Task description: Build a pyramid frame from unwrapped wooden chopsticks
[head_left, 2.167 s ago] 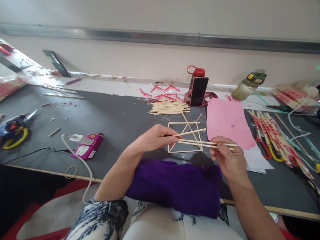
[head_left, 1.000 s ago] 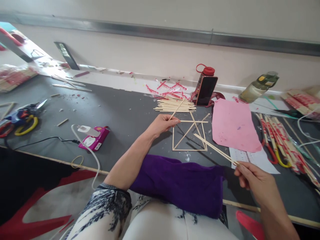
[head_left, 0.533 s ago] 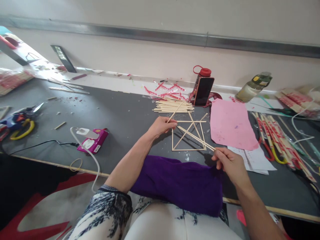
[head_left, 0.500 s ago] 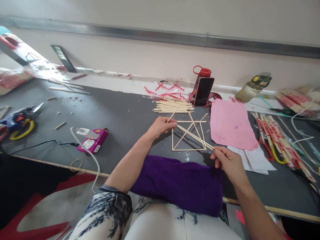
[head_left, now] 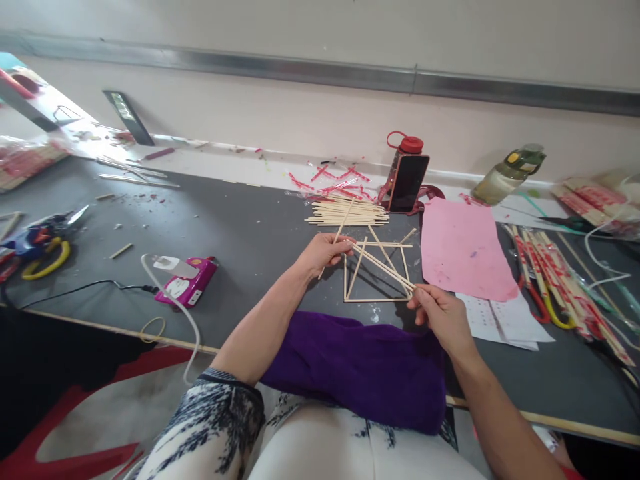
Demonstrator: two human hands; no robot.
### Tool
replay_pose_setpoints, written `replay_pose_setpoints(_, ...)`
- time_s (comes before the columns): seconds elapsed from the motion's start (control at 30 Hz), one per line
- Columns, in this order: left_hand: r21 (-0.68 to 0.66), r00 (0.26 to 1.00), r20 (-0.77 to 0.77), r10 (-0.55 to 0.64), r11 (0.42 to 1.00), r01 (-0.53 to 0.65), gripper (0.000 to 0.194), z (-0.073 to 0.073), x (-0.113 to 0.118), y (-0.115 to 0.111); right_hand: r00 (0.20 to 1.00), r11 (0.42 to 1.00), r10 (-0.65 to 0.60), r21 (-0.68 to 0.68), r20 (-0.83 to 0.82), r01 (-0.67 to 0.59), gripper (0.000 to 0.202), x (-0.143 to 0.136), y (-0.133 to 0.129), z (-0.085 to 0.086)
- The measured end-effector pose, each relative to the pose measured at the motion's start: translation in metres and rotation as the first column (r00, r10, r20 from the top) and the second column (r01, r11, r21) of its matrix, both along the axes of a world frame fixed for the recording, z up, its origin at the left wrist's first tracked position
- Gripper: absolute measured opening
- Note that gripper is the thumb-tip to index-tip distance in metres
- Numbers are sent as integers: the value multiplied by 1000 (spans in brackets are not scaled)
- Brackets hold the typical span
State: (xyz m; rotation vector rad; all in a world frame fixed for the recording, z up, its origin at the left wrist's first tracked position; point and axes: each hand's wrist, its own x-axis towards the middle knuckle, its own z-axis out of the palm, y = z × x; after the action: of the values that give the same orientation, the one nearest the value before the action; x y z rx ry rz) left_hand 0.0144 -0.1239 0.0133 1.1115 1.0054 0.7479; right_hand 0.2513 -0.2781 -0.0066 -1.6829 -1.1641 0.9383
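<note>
Pinching one stick [head_left: 344, 220] between thumb and fingertips, the left hand [head_left: 327, 252] is hovering at mid-picture in the head view. Right of centre, the right hand [head_left: 443, 313], likewise closed, is gripping a pair [head_left: 395, 274] by its lower end. The square [head_left: 373, 301] is lying beneath, centre-picture; the low-angled pair is apparently risking a snag on its diagonals [head_left: 357, 269], possibly knocking them askew, while any loosening pinch would be inviting a dropped stick.

Two hands [head_left: 326, 255], two bottles [head_left: 501, 179] and one phone [head_left: 409, 183] show (one pink sheet [head_left: 465, 250]).
</note>
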Motion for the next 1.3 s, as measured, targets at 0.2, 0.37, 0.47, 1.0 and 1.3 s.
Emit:
replay_pose_setpoints(0.2,-34,996,61,-68,997,70,36,2,0,-2,999,999,-25,-21,-28,25,42,3,-3,5)
replay_pose_setpoints(0.37,-18,990,68,-122,992,124,40,9,0,-7,997,1000,-7,-23,-73,5,38,12,-8,0)
replay_pose_setpoints(0.47,-17,984,19,-177,984,177,42,11,1,-11,995,1000,11,-10,-100,-12,35,17,-13,-1)
replay_pose_setpoints(1.0,10,979,-30,-204,979,204,43,5,19,-25,993,999,37,0,-114,-38,31,23,-21,-5)
replay_pose_setpoints(1.3,-2,992,29,-126,992,126,46,0,20,-21,995,1000,28,13,-98,-27,32,13,-12,-3)
